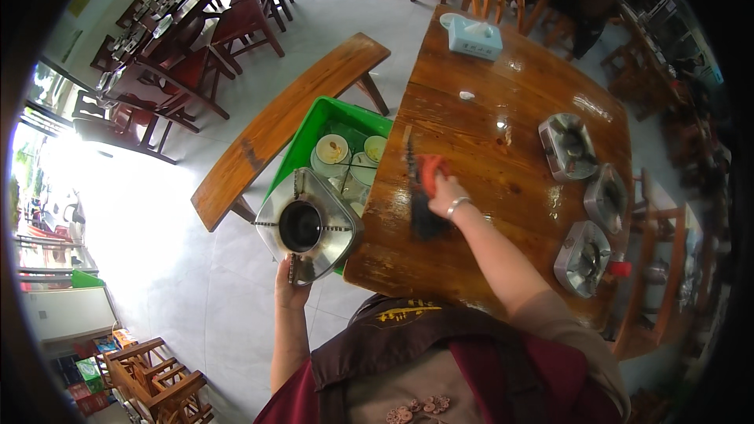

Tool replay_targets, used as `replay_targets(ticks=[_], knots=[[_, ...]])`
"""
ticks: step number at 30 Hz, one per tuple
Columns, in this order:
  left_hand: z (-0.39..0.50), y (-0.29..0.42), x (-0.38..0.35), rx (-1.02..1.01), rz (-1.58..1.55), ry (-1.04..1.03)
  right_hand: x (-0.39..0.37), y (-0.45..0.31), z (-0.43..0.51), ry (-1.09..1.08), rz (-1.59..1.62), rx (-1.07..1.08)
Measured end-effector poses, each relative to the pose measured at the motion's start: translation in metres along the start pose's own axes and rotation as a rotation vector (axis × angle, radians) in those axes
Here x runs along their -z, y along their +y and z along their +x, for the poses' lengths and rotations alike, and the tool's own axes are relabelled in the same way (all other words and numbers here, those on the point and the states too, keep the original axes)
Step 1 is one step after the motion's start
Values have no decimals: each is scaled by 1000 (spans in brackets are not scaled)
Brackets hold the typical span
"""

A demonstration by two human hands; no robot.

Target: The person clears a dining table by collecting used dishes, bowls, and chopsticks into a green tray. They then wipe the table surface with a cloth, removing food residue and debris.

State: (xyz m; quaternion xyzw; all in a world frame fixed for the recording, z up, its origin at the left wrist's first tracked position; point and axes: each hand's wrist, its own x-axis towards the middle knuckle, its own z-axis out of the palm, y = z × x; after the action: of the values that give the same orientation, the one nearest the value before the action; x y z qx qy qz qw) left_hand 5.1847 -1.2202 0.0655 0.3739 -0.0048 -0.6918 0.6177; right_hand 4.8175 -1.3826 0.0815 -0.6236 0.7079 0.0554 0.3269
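Observation:
A square metal tabletop stove [347, 212] with a round dark opening rests in my left hand [293, 285], which grips its near edge. It is tilted and partly covers a green plastic tub [300, 132]. Inside the tub are used bowls [331, 149], plates and chopsticks. My right hand [446, 195] presses a bunched red cloth [432, 172] on the wooden table [483, 259]. Around the cloth, a dark patch [427, 218] marks the tabletop near its left edge. A silvery bracelet circles my right wrist.
Several more metal stoves [568, 146] stand along the table's right side, near a red-capped bottle [618, 269]. A light-blue tissue box [475, 38] and a crumpled white tissue [466, 95] are farther back. Left of the tub stands a wooden bench [294, 121]. A person [589, 0] is at the far table.

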Motion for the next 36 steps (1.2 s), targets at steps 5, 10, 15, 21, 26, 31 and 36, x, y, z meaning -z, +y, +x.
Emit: replay_targets(ticks=[5, 10, 15, 21, 26, 31, 36], knots=[[-1, 8, 8, -4, -28, 1, -47, -67, 44, 180, 239, 309], [-2, 15, 7, -30, -36, -8, -26, -77, 38, -207, 1301, 163], [12, 12, 16, -21, -24, -24, 65, -1, -34, -74, 1475, 179], [23, -3, 4, -1, -6, 23, 79, 129, -58, 612, 1197, -19], [31, -22, -3, 56, 57, 103, 28, 223, 53, 1070, 254, -301], [28, -29, -31, 92, 101, 66, 96, 182, 158, 843, 259, -297], [28, -33, -31, 130, 104, 127, 140, 148, 217, 608, 80, -25]])
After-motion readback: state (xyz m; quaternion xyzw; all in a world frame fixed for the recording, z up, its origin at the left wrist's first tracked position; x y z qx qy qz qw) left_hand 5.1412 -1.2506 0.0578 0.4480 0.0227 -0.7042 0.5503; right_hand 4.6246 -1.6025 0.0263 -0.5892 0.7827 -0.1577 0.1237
